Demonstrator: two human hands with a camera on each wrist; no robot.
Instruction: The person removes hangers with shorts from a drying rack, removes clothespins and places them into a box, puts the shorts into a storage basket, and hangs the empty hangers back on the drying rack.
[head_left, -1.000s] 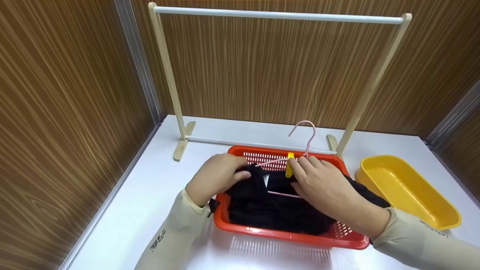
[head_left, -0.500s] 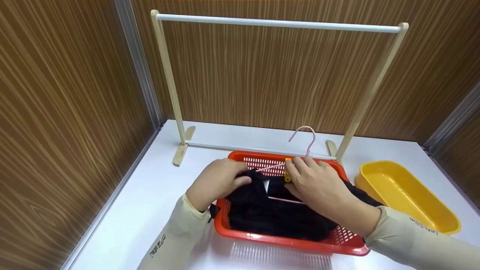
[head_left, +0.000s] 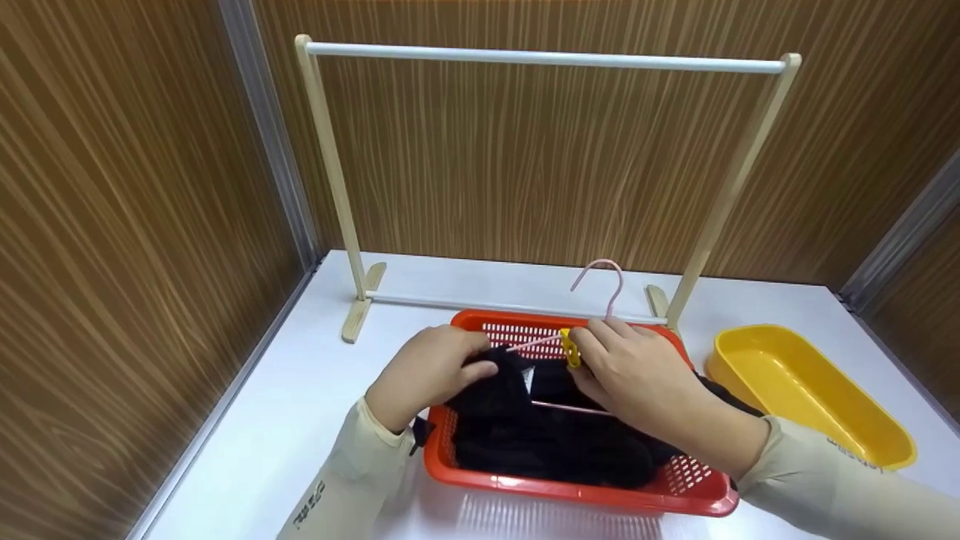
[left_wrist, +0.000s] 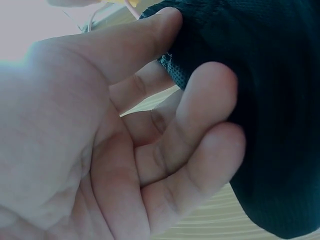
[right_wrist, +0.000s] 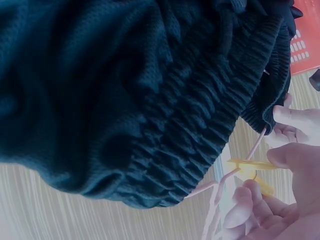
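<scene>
Black shorts (head_left: 551, 442) with a gathered elastic waistband lie partly in the red basket (head_left: 600, 497), around a pink hanger (head_left: 616, 289). My left hand (head_left: 427, 375) pinches the waistband's left end between thumb and fingers; the left wrist view shows the dark cloth (left_wrist: 270, 125) at the thumb tip. In my right hand (head_left: 645, 375) is a yellow clothespin (head_left: 569, 347), pinched at the hanger's sloping left arm. The right wrist view shows this clothespin (right_wrist: 255, 172) against the pink bar, apart from the cloth my left hand holds. The hanger's hook points up.
Behind the basket stands a wooden drying rack with a white top rail (head_left: 540, 57) and feet on the white table (head_left: 277, 405). A yellow basin (head_left: 810, 382) sits right of the basket. Wood-patterned panels (head_left: 495, 172) enclose the back and sides.
The clothespin has turned in my right hand and shifted slightly left along the hanger arm. My left hand keeps its hold on the waistband. The head view has tilted slightly upward.
</scene>
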